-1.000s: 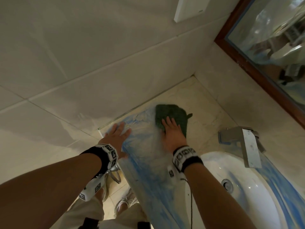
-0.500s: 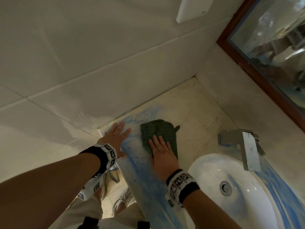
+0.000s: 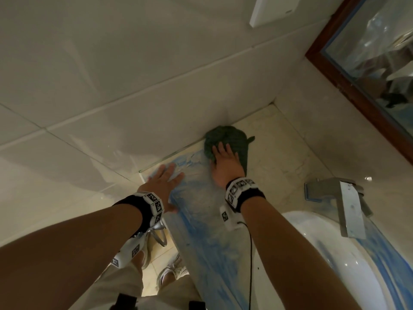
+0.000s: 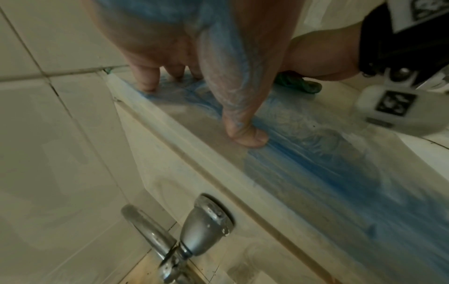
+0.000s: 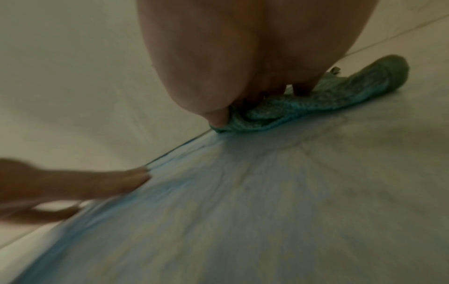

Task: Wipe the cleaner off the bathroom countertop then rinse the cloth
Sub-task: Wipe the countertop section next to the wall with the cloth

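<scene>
A dark green cloth point(image 3: 225, 136) point(image 5: 316, 103) point(image 4: 298, 84) lies bunched on the beige countertop point(image 3: 279, 157) against the tiled side wall. My right hand point(image 3: 224, 162) point(image 5: 243, 67) presses flat on it, fingers straight. Blue cleaner point(image 3: 201, 220) point(image 4: 303, 163) point(image 5: 194, 211) streaks the countertop's front strip between my arms. My left hand point(image 3: 164, 181) point(image 4: 184, 57) rests flat on the counter's left end, fingers spread in the cleaner, with smears of it on the thumb.
A white basin point(image 3: 335, 265) with blue smears sits at the lower right, a square metal faucet point(image 3: 344, 200) behind it. A wood-framed mirror point(image 3: 368, 63) hangs on the right wall. A chrome valve point(image 4: 194, 230) juts out below the counter edge.
My right hand pulled the cloth back toward me, then pushed it forward again to the wall. The left hand stayed put.
</scene>
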